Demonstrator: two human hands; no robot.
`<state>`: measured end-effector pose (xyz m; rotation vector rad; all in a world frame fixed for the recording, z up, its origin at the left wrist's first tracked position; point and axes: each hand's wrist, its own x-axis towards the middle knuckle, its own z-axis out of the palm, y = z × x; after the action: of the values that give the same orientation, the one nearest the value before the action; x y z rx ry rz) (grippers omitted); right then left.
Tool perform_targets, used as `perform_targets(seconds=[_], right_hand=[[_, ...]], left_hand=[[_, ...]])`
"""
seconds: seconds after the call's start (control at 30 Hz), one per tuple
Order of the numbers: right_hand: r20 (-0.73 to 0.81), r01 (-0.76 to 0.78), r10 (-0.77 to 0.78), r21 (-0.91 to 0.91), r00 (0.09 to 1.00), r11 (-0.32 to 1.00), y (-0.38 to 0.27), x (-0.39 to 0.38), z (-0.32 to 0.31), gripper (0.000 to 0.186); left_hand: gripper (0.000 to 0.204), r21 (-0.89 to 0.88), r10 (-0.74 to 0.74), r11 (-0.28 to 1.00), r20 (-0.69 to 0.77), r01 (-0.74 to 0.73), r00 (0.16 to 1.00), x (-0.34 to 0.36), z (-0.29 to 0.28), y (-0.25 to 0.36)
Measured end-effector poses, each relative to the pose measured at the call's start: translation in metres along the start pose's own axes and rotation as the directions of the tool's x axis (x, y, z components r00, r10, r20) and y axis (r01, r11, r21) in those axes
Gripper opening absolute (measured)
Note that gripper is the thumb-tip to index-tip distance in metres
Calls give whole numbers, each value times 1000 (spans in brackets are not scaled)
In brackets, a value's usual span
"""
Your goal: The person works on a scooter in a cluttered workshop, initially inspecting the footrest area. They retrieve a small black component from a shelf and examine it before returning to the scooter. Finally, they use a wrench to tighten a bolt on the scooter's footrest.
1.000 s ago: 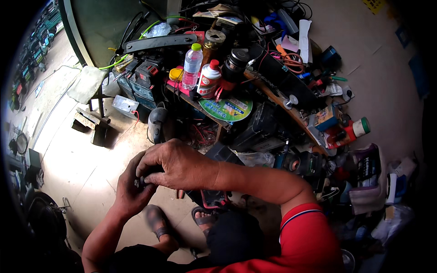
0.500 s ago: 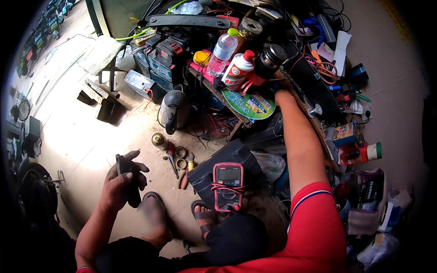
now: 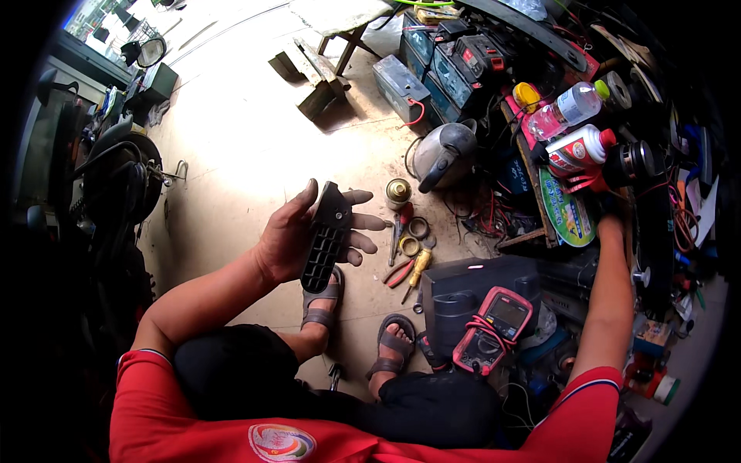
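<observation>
My left hand (image 3: 279, 239) is palm up with its fingers spread, holding an elongated black plastic part (image 3: 325, 248) with a grid of recesses and a rounded end. My right hand (image 3: 609, 227) reaches into the cluttered wooden stand (image 3: 527, 235), beside a green-and-blue printed board (image 3: 566, 206); its fingers are hidden. Near that arm, a red multimeter (image 3: 494, 328) with coiled leads rests on a black case (image 3: 454, 295). Pliers (image 3: 398, 271), a yellow-handled screwdriver (image 3: 419, 268), rings (image 3: 409, 246) and a small can (image 3: 397, 193) lie on the floor beyond my left hand.
A grey kettle (image 3: 446, 152), batteries (image 3: 397, 85), bottles (image 3: 563, 112) and wires crowd the right. Wooden blocks (image 3: 309, 81) and a folding stool (image 3: 347, 27) stand toward the bright doorway. Dark machinery and a wheel (image 3: 139, 177) line the left. My sandalled feet (image 3: 390, 347) are below.
A second ago both hands were together around the part; my right hand then moved off to the stand. The view has since swung left, toward the doorway.
</observation>
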<state>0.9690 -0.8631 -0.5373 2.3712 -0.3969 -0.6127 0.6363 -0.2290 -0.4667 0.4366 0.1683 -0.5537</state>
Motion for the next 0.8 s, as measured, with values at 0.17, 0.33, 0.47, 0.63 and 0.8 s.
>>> perform_targets(seconds=[0.17,0.33,0.47,0.63,0.8], right_hand=[[-28,-15,16,5,999,1000,18,2,18,42],[-94,13,-6,64,996,998,28,-8,27,33],[13,-25,25,6,1000,1000,10,-56,-16,36],[-120,-83,91,70,989,994,12,-64,-22,44],[-283,-54,63,40,957,998,13,-78,-26,41]], left_hand=[[78,22,-10,1000,-38,11,999,2,1,-3],[76,109,-28,993,-92,38,995,4,-1,-9],[74,134,-23,990,-111,38,994,0,2,-14],[72,182,-20,982,-122,42,992,-2,-2,-14],[73,203,-26,978,-127,52,991,-7,-7,-17]])
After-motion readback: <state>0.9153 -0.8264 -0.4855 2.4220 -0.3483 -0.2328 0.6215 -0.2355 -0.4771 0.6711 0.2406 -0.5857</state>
